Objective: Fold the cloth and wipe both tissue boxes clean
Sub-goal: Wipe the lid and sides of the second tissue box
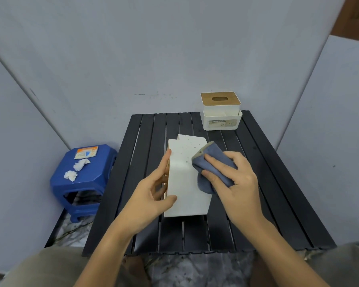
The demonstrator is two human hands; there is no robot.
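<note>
A white tissue box (184,183) lies on its side in the middle of the black slatted table (278,193), its upward face flecked with dark specks toward the far end. My left hand (153,195) grips its left edge, thumb on the white face. My right hand (230,179) presses a folded blue cloth (210,162) with a grey edge against the box's right side. A second white tissue box (221,112) with a wooden lid stands upright at the table's far right, untouched.
A blue plastic stool (81,183) stands left of the table, carrying two crumpled white tissues (77,169) and a small orange-and-white packet (86,152). Grey partition walls enclose the table on three sides. My knees show at the bottom.
</note>
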